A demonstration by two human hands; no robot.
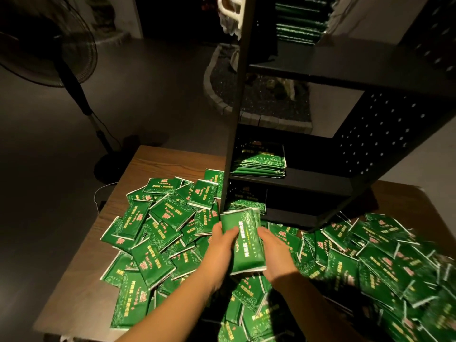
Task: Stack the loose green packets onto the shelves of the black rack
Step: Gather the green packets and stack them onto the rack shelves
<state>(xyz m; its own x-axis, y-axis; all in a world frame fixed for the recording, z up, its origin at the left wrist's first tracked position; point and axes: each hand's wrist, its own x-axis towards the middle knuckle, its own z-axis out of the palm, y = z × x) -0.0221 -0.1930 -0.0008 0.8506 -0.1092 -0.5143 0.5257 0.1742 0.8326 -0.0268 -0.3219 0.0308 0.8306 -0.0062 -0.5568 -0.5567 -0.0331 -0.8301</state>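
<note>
Both hands hold a small stack of green packets (244, 240) just in front of the black rack (365, 149). My left hand (222, 245) grips its left edge with the thumb on top. My right hand (276, 253) grips its right edge. Several loose green packets (158, 228) lie scattered over the wooden table (81, 287), left and right of my arms. The rack's low shelf carries a stack of packets (261, 161), another stack (246, 204) sits on the shelf below, and more packets (299, 23) sit dimly on a high shelf.
A black rack post (237, 99) rises just beyond the held stack. A standing fan (51, 45) stands on the floor at the left, its cable trailing by the table edge. A stone-edged gravel bed (266, 97) lies behind the rack.
</note>
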